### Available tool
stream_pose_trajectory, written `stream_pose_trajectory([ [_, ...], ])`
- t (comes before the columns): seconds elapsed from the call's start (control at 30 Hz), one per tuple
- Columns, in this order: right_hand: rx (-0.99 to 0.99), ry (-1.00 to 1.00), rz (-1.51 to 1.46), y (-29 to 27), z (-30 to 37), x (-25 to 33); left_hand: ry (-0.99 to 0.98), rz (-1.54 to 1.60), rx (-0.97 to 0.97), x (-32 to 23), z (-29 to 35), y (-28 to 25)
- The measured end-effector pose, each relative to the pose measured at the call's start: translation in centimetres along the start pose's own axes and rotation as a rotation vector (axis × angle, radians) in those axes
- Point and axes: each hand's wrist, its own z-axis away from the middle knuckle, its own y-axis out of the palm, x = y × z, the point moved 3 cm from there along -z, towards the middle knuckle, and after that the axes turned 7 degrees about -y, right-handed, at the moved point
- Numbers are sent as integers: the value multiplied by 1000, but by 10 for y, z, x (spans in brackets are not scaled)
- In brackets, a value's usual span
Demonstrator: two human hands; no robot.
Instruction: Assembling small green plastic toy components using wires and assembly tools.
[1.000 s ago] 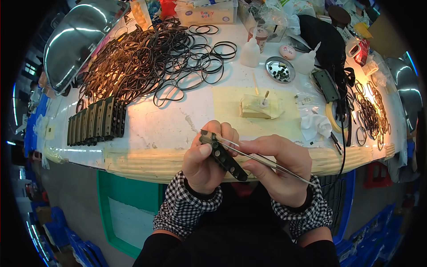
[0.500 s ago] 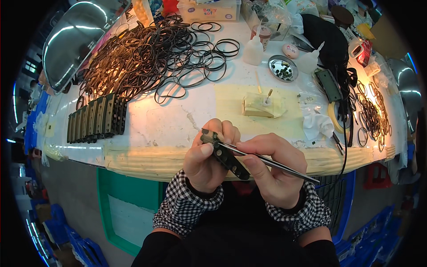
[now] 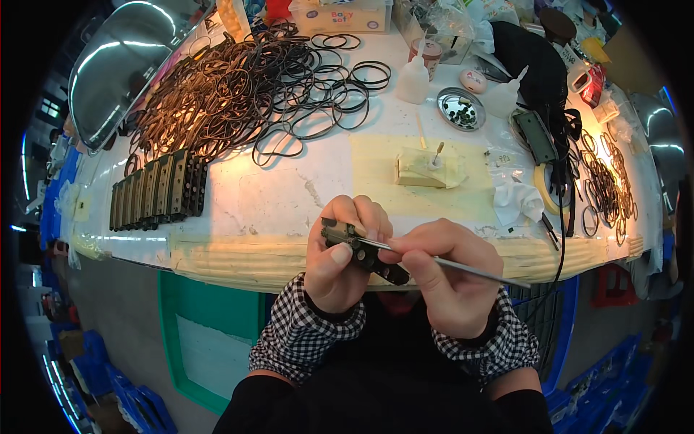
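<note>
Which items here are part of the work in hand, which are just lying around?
In hand:
left hand
dark slotted part
right hand
thin metal rod

Lying about:
row of matching parts
pile of rubber rings
squeeze bottles
round metal dish
tape roll

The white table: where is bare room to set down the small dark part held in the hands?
The white table is bare between the row of dark parts, the yellow block and the front edge. It is crowded at the back under the pile of black rubber rings, and at the right around the crumpled tissue and cables.
</note>
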Motion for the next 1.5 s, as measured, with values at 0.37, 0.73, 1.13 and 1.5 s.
stream_pose_trajectory([
  [0.37,18,-150,204,1,2,7,-35,44,35,4,-2,-1],
  [0.73,27,-173,192,1,3,5,-54,193,73,6,-4,-5],
  [1.13,-41,-100,119,4,9,2,-102,264,115,6,-4,-4],
  [1.5,-107,22,18,6,15,0,-36,97,91,5,-3,-2],
])
